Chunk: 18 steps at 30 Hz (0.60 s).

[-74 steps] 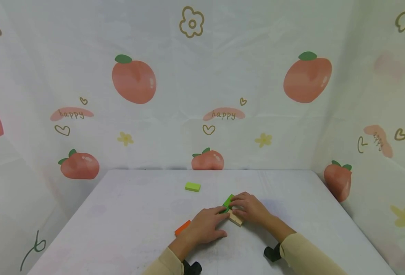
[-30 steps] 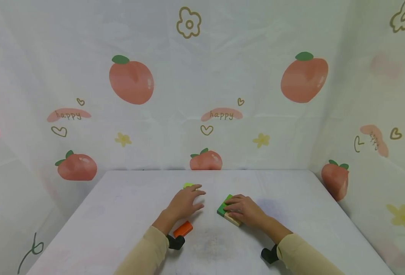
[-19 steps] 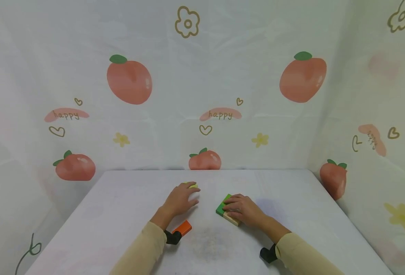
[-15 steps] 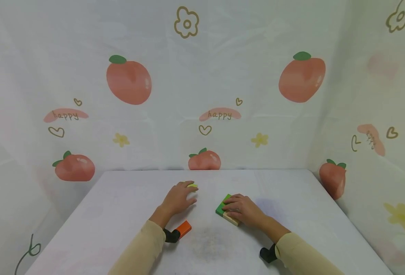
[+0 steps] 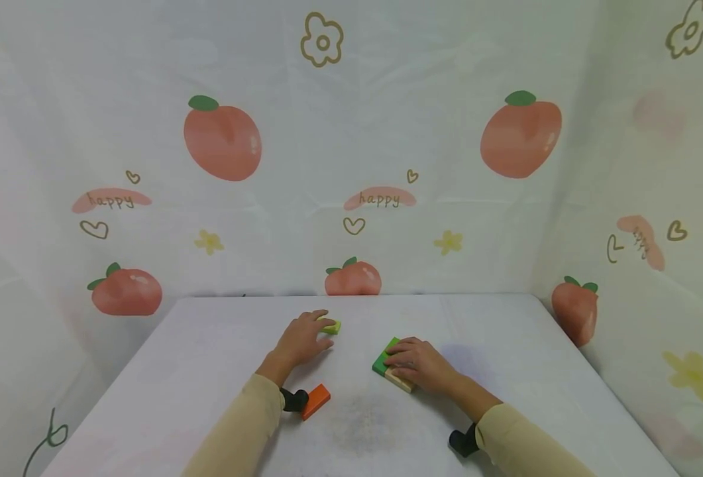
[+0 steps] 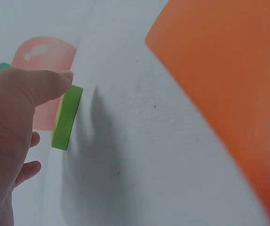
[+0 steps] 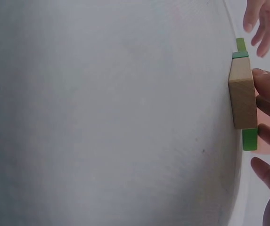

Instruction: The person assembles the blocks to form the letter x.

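While the right hand [image 5: 425, 366] rests loose fingers on the wooden block [image 5: 400, 381] and the green pieces [image 5: 380, 364] against its far-left side — no clamp visible — the left hand [image 5: 299, 339], fingers spread, is at the lime block [image 5: 332, 328], left of and beyond the wooden block; can't tell if touching. Hands well apart — orange block [image 5: 316, 401] lies left of the wooden block, slightly nearer.

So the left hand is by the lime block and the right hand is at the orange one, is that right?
Not quite: the right hand is at the wooden block, not the orange block, as the head view shows. The left hand is indeed by the lime block.
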### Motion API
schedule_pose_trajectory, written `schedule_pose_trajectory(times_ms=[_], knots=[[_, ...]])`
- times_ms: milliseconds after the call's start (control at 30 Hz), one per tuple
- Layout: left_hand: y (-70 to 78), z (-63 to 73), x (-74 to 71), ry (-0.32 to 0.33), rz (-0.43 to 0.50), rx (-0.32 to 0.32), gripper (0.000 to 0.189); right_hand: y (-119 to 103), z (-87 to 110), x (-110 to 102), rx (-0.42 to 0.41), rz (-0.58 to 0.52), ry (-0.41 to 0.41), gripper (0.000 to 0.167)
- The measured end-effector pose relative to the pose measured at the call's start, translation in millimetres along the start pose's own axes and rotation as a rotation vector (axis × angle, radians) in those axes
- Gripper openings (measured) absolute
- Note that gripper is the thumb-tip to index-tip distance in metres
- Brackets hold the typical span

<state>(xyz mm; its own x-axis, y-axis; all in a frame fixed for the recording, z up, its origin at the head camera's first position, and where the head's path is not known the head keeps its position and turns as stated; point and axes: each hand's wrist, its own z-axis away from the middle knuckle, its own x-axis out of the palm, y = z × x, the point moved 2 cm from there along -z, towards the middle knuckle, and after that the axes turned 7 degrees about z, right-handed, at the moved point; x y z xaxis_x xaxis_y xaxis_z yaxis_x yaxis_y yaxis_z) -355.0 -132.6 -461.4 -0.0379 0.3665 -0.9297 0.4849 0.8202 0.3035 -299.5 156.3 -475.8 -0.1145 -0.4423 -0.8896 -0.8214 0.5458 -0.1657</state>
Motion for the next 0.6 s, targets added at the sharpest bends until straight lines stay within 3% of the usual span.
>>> schedule_pose_trajectory(times_ms=[333, 600], knots=[[-12.8, -5.5, 4.7, -0.041, -0.022, -0.063, 0.051, 0, -0.3, 0, -0.008, 0.002, 0.016, 0.022], [-12.6, -5.8, 2.6, -0.071, -0.03, -0.099, 0.055, -1, -0.9, 0, 0.01, 0.0, -0.004, 0.022]])
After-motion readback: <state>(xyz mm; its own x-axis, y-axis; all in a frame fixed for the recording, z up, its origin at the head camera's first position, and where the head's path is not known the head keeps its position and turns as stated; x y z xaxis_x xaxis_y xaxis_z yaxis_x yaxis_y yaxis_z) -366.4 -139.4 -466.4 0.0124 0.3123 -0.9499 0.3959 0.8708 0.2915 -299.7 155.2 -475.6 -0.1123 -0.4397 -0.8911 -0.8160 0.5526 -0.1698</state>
